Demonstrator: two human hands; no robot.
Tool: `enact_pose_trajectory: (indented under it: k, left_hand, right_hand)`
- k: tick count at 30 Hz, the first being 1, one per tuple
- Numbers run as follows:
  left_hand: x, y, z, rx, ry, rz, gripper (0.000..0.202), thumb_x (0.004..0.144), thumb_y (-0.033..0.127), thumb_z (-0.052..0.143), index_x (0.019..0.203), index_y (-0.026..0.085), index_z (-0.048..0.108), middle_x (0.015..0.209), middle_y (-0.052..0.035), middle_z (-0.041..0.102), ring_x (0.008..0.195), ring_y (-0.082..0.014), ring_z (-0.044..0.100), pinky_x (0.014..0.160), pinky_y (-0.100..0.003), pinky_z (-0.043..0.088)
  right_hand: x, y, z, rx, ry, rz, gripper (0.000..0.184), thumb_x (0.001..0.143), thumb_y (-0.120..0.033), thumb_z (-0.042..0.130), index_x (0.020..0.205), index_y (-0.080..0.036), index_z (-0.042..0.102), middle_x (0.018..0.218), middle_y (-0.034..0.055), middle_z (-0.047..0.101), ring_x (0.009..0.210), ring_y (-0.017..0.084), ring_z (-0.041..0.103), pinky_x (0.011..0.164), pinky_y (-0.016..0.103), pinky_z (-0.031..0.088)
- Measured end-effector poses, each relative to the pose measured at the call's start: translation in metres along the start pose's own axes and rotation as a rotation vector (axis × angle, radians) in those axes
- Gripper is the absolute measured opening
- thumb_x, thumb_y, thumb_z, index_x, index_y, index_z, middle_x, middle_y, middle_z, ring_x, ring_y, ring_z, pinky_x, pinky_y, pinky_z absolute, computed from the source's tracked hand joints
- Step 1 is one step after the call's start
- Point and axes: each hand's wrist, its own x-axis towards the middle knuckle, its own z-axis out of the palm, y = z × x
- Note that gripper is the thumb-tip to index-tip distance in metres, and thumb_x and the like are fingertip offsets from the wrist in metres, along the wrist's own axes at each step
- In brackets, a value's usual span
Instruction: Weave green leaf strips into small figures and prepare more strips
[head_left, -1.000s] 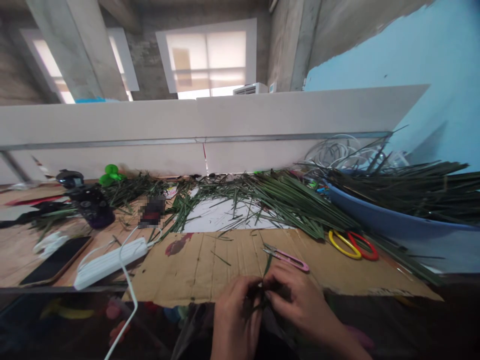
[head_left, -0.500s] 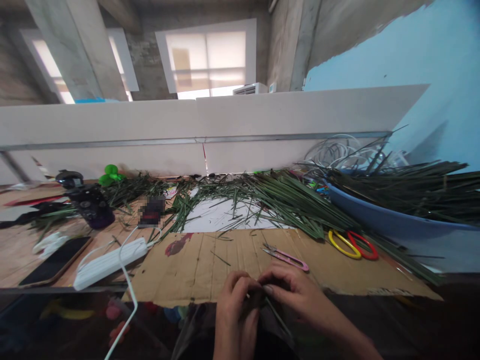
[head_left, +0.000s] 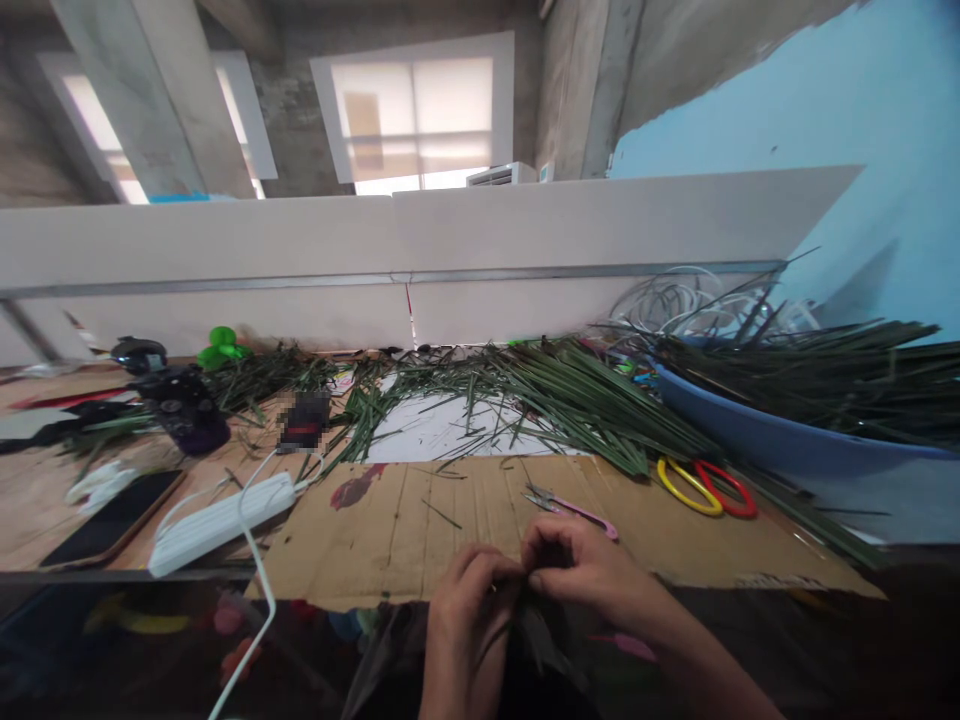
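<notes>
At the near edge of the cardboard sheet (head_left: 360, 550), my left hand (head_left: 469, 600) and my right hand (head_left: 581, 565) meet with bent, pinching fingers. Between them they grip narrow green leaf strips (head_left: 536, 630), whose dark ends hang below the fingers and look blurred. The fingers hide most of the held part. Just beyond my right hand lies a pair of pink-handled thread snips (head_left: 577, 513), with the points to the left. Loose bits of leaf are scattered on the cardboard.
Long green leaves (head_left: 600, 410) lie behind the cardboard, beside a blue basin (head_left: 750, 420) heaped with more. Scissors (head_left: 690, 488) with yellow and red handles rest at right. On the left are a white power strip (head_left: 225, 525), a phone (head_left: 112, 520) and a dark bottle (head_left: 180, 405).
My right hand has shifted slightly up and its fingers have curled more. The leaf strip hanging below the hands has moved and is now blurred. My left hand stays nearly in place.
</notes>
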Motion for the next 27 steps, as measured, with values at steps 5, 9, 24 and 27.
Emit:
enact_pose_trajectory:
  k: [5,9,24,27]
  left_hand:
    - [-0.001,-0.001,-0.002,-0.019,-0.016,-0.022,0.015,0.087,0.013,0.061,0.079,0.021,0.07,0.077,-0.0018,0.066,0.071,-0.0148,0.065,0.065,-0.02,0.047]
    - [-0.001,0.001,-0.003,-0.045,-0.013,-0.045,0.012,0.088,0.017,0.061,0.08,0.02,0.07,0.078,-0.0015,0.066,0.071,-0.0151,0.065,0.064,-0.02,0.048]
    - [-0.001,0.004,-0.007,0.025,0.022,-0.153,0.011,0.087,0.025,0.065,0.079,0.02,0.07,0.078,-0.0018,0.069,0.073,-0.0177,0.065,0.066,-0.024,0.046]
    - [-0.002,0.007,-0.013,0.029,-0.041,-0.145,0.014,0.09,0.025,0.06,0.081,0.02,0.068,0.078,-0.0013,0.068,0.073,-0.0172,0.065,0.067,-0.023,0.046]
  right_hand:
    - [-0.002,-0.001,0.008,-0.128,0.174,-0.104,0.017,0.069,-0.01,0.055,0.077,-0.019,0.067,0.078,0.0006,0.067,0.074,0.018,0.059,0.066,0.028,0.041]
    - [-0.004,-0.006,0.008,0.041,0.134,-0.048,0.01,0.073,-0.014,0.058,0.078,-0.019,0.065,0.075,-0.0004,0.065,0.073,0.017,0.059,0.065,0.027,0.043]
    - [-0.018,-0.018,-0.012,-0.449,0.063,-0.169,0.017,0.095,-0.023,0.057,0.086,-0.023,0.071,0.085,0.0024,0.066,0.087,0.022,0.06,0.078,0.032,0.04]
    - [-0.021,-0.014,-0.014,-0.396,0.121,-0.138,0.018,0.096,-0.025,0.054,0.084,-0.022,0.067,0.086,0.0024,0.067,0.089,0.022,0.061,0.08,0.032,0.04]
